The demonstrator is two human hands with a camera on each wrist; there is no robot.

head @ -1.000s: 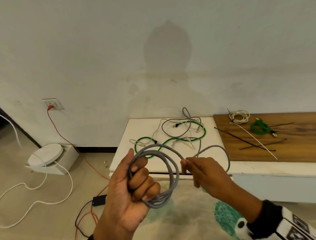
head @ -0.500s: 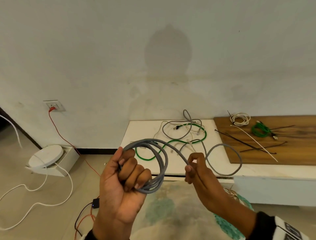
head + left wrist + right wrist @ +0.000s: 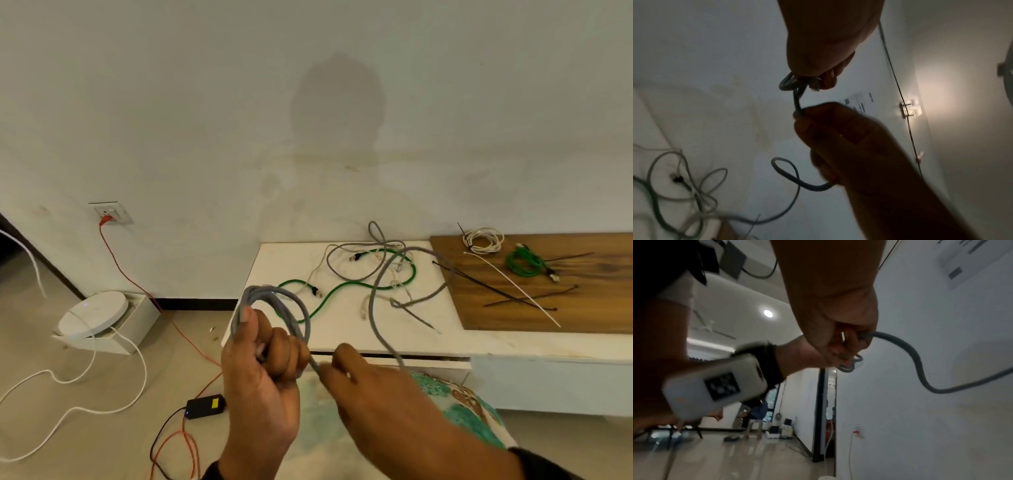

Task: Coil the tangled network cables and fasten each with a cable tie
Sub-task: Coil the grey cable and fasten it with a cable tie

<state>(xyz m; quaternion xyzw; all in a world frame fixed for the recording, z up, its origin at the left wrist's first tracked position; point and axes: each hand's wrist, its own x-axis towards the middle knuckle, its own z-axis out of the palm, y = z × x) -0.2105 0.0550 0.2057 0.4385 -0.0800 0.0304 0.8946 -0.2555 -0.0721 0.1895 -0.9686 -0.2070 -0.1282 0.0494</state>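
White counter point(image 3: 281, 260): tangled green cable point(image 3: 356, 286) and loose grey cables. Left hand point(image 3: 263, 373) grips grey cable coil point(image 3: 274, 301); right hand point(image 3: 359, 380) pinches its trailing length.

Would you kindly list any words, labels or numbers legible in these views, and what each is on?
None can be read.
Yellow label on the black adapter on the floor: too small to read.
Marker pattern on the wrist camera housing: blurred, no text.
Printed sheet on the wall: dark marks, too blurred.
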